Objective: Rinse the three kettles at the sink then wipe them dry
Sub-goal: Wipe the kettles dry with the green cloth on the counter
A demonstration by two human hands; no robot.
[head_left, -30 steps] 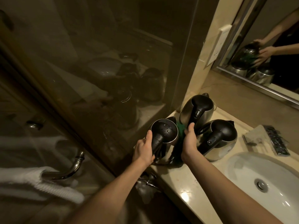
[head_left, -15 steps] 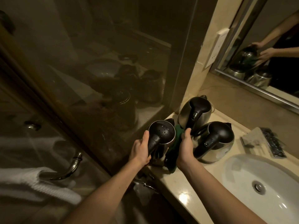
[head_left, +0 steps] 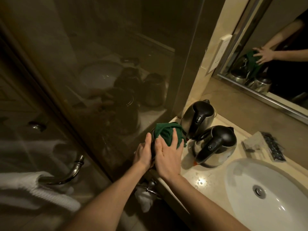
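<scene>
Two hands on one kettle, left hand gripping its side, right hand spread flat, pressing green cloth onto it, two kettles beside.

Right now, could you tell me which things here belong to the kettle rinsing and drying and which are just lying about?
Job:
- green cloth under right hand
- covered kettle, held by left hand
- back kettle
- front kettle
- sink

Lying about:
- white towel
- packet by the sink
</scene>
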